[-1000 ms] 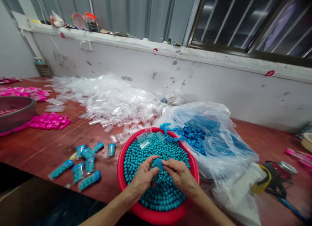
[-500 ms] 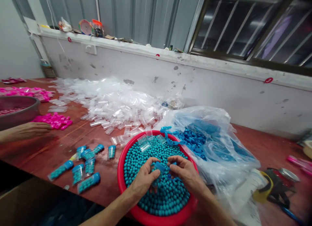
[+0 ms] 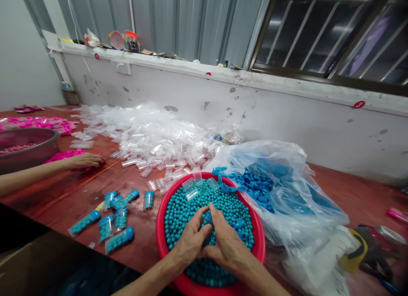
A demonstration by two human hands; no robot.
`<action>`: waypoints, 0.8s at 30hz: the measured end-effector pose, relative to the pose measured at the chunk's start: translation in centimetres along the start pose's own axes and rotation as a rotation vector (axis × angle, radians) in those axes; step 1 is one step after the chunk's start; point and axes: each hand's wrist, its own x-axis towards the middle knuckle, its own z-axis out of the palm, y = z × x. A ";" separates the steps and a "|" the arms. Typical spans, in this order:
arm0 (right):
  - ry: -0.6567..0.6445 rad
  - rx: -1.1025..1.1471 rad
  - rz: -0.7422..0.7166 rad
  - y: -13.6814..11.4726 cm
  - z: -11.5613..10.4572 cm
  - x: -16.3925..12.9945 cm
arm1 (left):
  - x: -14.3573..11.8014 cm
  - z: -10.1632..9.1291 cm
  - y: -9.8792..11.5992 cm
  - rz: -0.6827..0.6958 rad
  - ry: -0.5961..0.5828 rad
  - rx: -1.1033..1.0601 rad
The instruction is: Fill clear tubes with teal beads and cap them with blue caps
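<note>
Above the beads in a red basin (image 3: 160, 228), my left hand (image 3: 191, 236) is closed around a small bead container with a blue cap (image 3: 208, 218). Most of that container is hidden by my fingers. My right hand (image 3: 227, 240) presses against it from the right, fingers straight and together, fingertips meeting those of my left hand. Loose blue caps (image 3: 240, 231) lie on the turquoise beads (image 3: 181, 211) just beyond my right hand. A few clear empty containers (image 3: 191, 193) rest on the beads at the basin's far side.
Filled blue-capped containers (image 3: 119, 238) lie left of the basin. Behind it spreads a heap of clear empty containers (image 3: 153, 138). An open plastic bag (image 3: 287, 189) of blue caps stands at the right. Another person's hand (image 3: 86, 160) reaches over pink pieces beside a grey basin (image 3: 47, 138).
My right hand has moved left against the container and my left hand. Blue caps now show on the beads where it was. The other person's hand has moved right over the pink pieces.
</note>
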 end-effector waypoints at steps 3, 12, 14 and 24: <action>0.063 -0.146 0.004 -0.6 0.5 0.0 | 0.1 0.1 0.3 0.002 -0.017 0.032; 0.129 -0.334 -0.012 -1.2 2.0 0.1 | -0.2 0.2 0.2 0.006 0.070 0.141; 0.101 -0.306 0.028 -1.2 2.3 0.1 | -0.1 0.3 0.1 0.015 0.078 0.220; 0.006 -0.204 -0.054 0.3 -1.5 1.1 | -1.7 -5.6 3.6 0.032 0.274 0.455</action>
